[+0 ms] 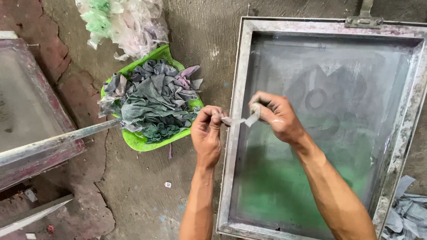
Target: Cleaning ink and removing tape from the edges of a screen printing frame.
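Both hands, left hand (pixel 207 131) and right hand (pixel 275 115), pinch a pale strip (pixel 242 119) stretched between them.

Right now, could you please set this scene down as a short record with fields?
Setting: cracked concrete floor, seen from above
Left hand: pinches one end of a pale strip
Right hand: grips the strip's other end
Below the hands: metal-framed printing screen, mesh stained green and grey
Left of the hands: green tub heaped with grey rags
Far left: a second framed screen
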